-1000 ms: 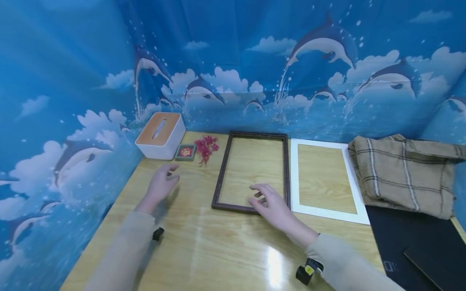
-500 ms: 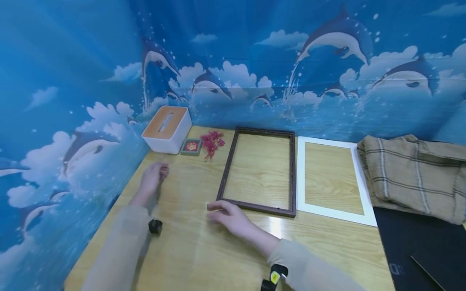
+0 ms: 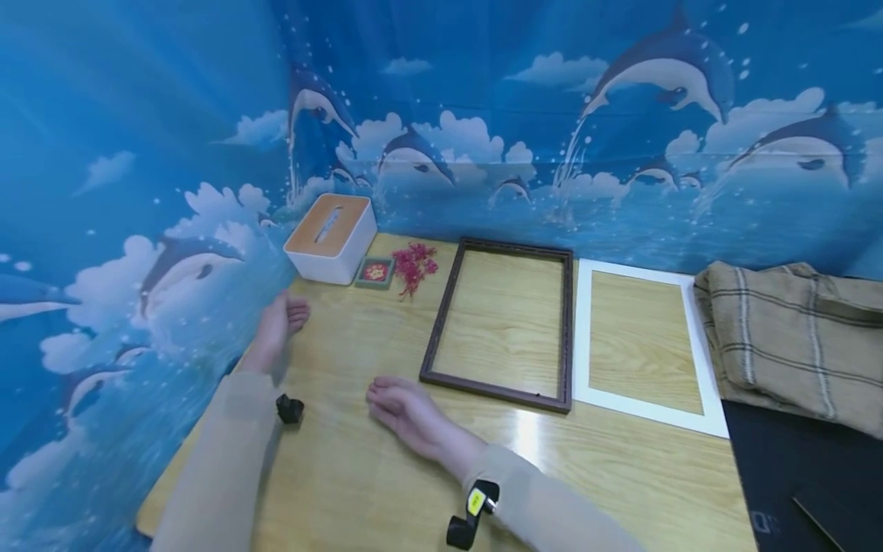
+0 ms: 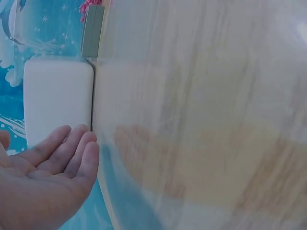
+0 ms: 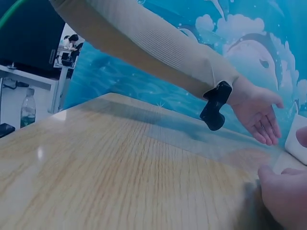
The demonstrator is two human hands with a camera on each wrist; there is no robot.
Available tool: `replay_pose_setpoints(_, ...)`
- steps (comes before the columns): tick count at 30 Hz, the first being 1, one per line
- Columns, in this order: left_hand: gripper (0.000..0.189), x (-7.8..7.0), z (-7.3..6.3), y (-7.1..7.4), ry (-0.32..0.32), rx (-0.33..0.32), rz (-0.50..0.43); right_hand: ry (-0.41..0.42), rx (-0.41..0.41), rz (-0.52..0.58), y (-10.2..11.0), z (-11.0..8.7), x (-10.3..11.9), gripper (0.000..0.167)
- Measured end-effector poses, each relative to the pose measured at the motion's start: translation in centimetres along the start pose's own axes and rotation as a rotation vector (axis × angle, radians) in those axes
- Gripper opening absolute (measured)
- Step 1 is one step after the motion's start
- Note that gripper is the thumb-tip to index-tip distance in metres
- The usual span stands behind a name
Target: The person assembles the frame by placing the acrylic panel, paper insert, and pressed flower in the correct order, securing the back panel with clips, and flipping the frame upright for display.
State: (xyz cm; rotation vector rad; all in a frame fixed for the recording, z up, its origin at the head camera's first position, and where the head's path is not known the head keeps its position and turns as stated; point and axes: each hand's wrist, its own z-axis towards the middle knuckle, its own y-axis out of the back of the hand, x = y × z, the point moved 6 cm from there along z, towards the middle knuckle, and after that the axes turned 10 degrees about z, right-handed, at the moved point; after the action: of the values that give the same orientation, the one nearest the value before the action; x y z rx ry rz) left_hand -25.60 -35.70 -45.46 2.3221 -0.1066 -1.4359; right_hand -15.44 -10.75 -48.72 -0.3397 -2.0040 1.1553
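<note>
Palm turned inward, my left hand (image 3: 277, 326) hovers at the table's left edge, in front of a white tissue box (image 3: 331, 241) with a wooden lid. Its fingers (image 4: 72, 153) are relaxed and hold nothing in the left wrist view. My right hand (image 3: 408, 414) is low over the table, left of the brown frame's near corner, fingers loosely bent and holding nothing. Between the hands, a faint see-through sheet (image 5: 192, 141) shows on the tabletop in the right wrist view. The brown picture frame (image 3: 444, 314) lies flat beside a white mat border (image 3: 582, 337).
A small green-edged square (image 3: 375, 273) with a red centre and a dried pink flower sprig (image 3: 414, 267) lie beside the tissue box. At right, a folded plaid cloth (image 3: 793, 345) overlaps a black panel (image 3: 779, 452). A dolphin-print curtain (image 3: 483, 92) backs the table (image 3: 345, 491).
My right hand has moved left from over the brown frame to the bare wood and turned its palm inward. My left hand has drawn back left, palm now inward. The view has shifted slightly.
</note>
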Motion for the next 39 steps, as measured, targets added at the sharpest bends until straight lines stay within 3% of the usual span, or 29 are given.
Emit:
replay_pose_setpoints(7,0.070,0.2,0.0,0.7,0.023,-0.038,0.057,0.017,-0.016,0.078,0.1,0.4,0.0,0.055)
replay_pose_setpoints(15,0.073,0.6,0.2,1.9,0.072,-0.076,0.107,0.002,-0.011,0.086,-0.1,0.5,-0.1,0.056)
replay_pose_setpoints(22,0.078,0.6,0.3,2.4,0.047,-0.080,0.157,-0.025,-0.009,0.121,-0.2,0.5,-0.7,0.056)
replay_pose_setpoints(39,0.086,0.7,0.5,2.9,0.129,-0.096,0.215,-0.018,-0.008,0.123,-0.1,0.2,-1.0,0.055)
